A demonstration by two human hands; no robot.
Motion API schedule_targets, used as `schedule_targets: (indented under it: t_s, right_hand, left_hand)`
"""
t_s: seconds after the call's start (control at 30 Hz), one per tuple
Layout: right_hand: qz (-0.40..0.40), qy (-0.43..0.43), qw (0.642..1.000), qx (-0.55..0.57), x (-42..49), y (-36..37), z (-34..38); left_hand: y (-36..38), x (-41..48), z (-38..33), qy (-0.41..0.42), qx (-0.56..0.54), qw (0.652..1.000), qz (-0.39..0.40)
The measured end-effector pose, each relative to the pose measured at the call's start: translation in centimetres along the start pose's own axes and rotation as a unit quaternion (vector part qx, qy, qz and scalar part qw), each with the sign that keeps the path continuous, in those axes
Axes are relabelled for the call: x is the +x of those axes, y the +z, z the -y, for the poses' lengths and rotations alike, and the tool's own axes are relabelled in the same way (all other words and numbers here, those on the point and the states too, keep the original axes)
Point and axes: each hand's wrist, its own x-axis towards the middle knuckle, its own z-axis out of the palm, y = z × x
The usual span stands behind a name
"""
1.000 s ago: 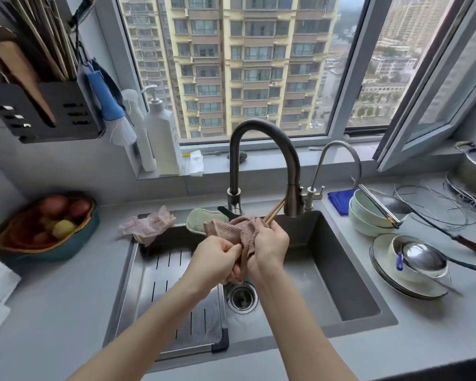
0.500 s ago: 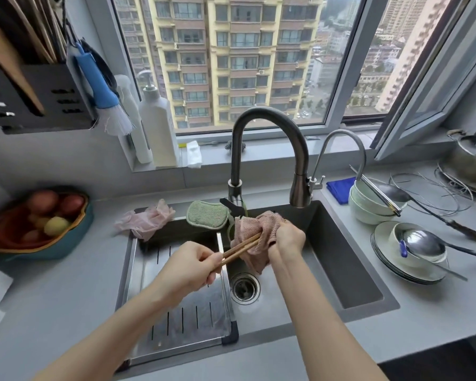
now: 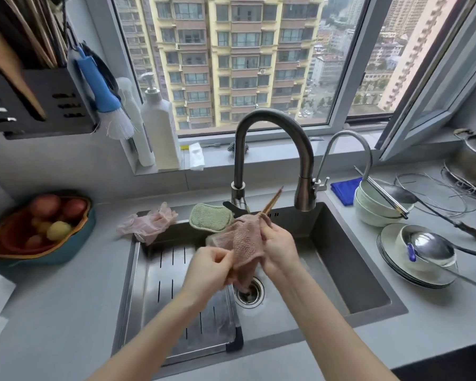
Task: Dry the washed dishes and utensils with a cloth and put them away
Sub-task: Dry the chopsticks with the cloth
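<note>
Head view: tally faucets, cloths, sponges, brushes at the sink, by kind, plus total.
Faucets: 2 (dark faucet, chrome faucet)
Cloths: 2 (pink cloth, blue cloth)
Sponges: 1 (green sponge)
Brushes: 1 (blue-handled brush)
Total: 6

Soft, even daylight comes in through the window (image 3: 248, 61) at the top of the frame, leaving only faint shadows on the grey worktop (image 3: 52, 312). Wide-angle distortion bends the window frames at the edges. The left hand (image 3: 208, 266) is slightly motion-blurred; the far right edge looks soft.
</note>
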Motion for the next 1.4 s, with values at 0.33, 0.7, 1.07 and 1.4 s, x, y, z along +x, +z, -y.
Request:
schedule_targets:
  t_s: [0.33, 0.7, 1.07, 1.4]
  right_hand:
    - [0.230, -0.097, 0.889, -0.385, -1.9, -0.5, 2.8]
    - [0.314, -0.026, 0.813, -0.490, -3.8, -2.5, 1.8]
    - [0.200, -0.084, 0.752, -0.622, -2.2, -3.7, 2.5]
    - [0.208, -0.267, 0.689, -0.640, -3.3, 4.1, 0.8]
  left_hand:
    - [-5.6, 1.1, -3.3, 0.095, 0.097, 0.985, -0.108]
    - [-8.1, 4.6, -4.6, 0.013, -0.316, 0.927, -0.200]
    - [-10.1, 4.7, -3.4, -0.025, -0.333, 0.925, -0.179]
    - [-7.2, 4.3, -4.3, -0.037, -0.345, 0.924, -0.162]
